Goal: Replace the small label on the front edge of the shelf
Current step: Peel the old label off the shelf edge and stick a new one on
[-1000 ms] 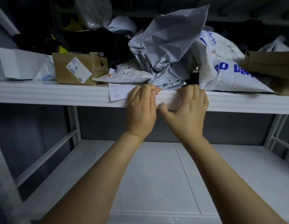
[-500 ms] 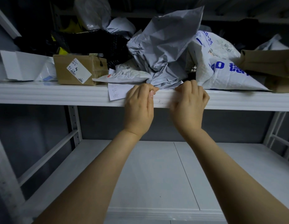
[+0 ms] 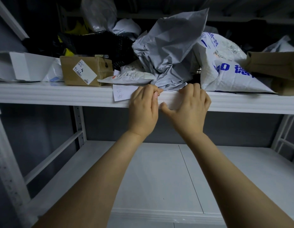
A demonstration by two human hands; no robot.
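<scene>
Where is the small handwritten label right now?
Head view, left of centre: the label sits on the upper shelf's front edge, beside the left hand, below a white mailer.

Dim, bluish light falls from the front onto the white shelf edge (image 3: 60,94), the upper recess behind the parcels sinks into near-black shadow, and wide-angle distortion bends and softens the frame's edges.
</scene>
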